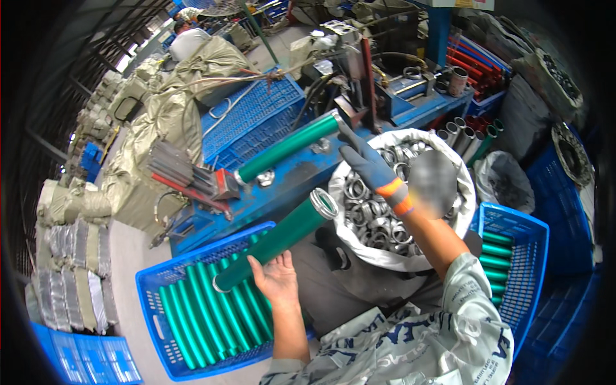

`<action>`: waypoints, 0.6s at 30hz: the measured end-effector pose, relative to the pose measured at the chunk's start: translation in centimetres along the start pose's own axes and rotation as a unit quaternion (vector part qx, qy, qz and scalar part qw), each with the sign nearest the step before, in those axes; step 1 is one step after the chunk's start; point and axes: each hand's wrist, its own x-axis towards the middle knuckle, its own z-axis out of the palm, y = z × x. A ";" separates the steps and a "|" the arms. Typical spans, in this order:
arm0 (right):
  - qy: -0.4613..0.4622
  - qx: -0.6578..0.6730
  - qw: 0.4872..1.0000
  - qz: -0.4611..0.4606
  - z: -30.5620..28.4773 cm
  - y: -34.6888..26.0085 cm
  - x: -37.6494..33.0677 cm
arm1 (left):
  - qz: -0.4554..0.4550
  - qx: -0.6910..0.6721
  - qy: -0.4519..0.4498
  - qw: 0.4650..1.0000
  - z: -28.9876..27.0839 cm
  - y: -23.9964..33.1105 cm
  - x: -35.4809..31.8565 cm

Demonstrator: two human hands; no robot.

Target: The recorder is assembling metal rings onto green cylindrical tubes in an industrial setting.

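My bare left hand [277, 277] supports a green tube [273, 242] between thumb and fingers; a silver ring sits around its upper right end. The tube is tilted over a blue crate [157, 321] of similar green tubes. A grey glove with an orange cuff covers my right hand [367, 165], whose fingers stretch toward the end of a second green tube [289, 147] above the blue bench. Whether the fingertips touch that tube is hard to see. Below my right hand stands a white sack [343, 221] full of metal ring clamps [382, 228].
A red-and-grey metal fixture [221, 186] stands at the bench's left, with a machine [359, 83] farther right. Another blue crate [523, 237] with green tubes is on my right. Covered bundles [154, 141] lie at left. A person [189, 43] is in the far background.
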 end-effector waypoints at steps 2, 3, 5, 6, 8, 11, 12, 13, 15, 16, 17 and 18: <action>-0.016 -0.110 0.994 -0.012 4.1 0.0 5.1 | 0.007 -0.023 0.019 1.000 -0.5 2.6 0.0; -0.016 -0.217 0.975 -0.033 5.6 0.8 7.6 | 0.022 -0.023 0.018 0.999 -0.7 3.6 -0.2; -0.011 -0.407 0.903 -0.137 9.6 4.2 11.5 | 0.043 -0.051 0.089 0.994 -1.2 5.5 -1.1; -0.012 -0.494 0.854 -0.164 11.8 6.3 12.8 | 0.062 -0.036 0.077 0.994 -1.8 6.7 -2.0; 0.018 -0.591 0.784 -0.188 5.4 12.6 17.9 | 0.036 -0.033 0.055 0.997 -1.4 4.3 -1.6; -0.033 -0.745 0.666 -0.024 0.8 15.6 19.7 | 0.025 -0.006 0.061 0.998 -2.4 3.3 -0.6; -0.033 -0.718 0.689 -0.097 2.5 14.4 19.7 | 0.037 0.012 0.082 0.996 -3.2 3.6 -0.8; -0.036 -0.684 0.710 -0.162 4.6 13.0 18.5 | 0.050 0.020 0.092 0.994 -4.3 4.7 -1.0; -0.083 -0.521 0.825 -0.200 10.6 5.4 16.1 | 0.073 0.036 0.106 0.991 -6.5 7.1 -1.4; -0.064 -0.463 0.858 -0.215 9.9 1.5 14.3 | 0.075 0.038 0.094 0.992 -6.7 6.7 -0.8; -0.038 -0.408 0.884 -0.227 8.1 -1.9 12.4 | 0.056 0.051 0.081 0.994 -5.5 5.5 0.2; -0.011 -0.328 0.923 -0.203 6.1 -5.2 10.0 | 0.021 0.062 0.071 0.995 -4.8 3.8 1.5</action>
